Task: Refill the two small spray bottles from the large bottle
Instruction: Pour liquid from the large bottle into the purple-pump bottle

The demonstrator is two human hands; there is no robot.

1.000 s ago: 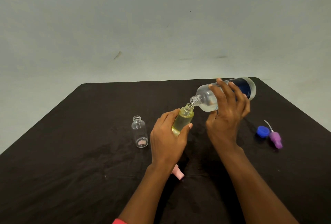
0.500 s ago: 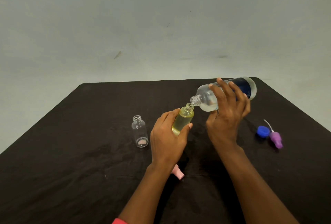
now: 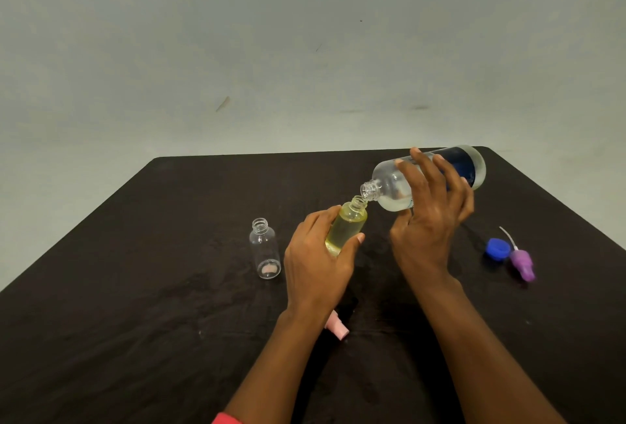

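My right hand (image 3: 428,220) grips the large clear bottle (image 3: 389,185) with a blue label, tipped nearly flat, its open neck just above the mouth of a small bottle (image 3: 347,225). That small bottle holds yellowish liquid up to its shoulder and leans right, held in my left hand (image 3: 315,264). A second small clear bottle (image 3: 265,249) stands upright and uncapped on the black table (image 3: 135,288), left of my left hand, with only a pinkish patch at its base.
A blue cap (image 3: 497,249) and a purple spray head (image 3: 521,262) with a white tube lie at the right. A pink spray head (image 3: 337,328) lies partly hidden under my left wrist. The table's far edge runs just behind the large bottle.
Hardly anything moved. The large bottle stays tipped over the small bottle, and the yellowish liquid level looks about the same.
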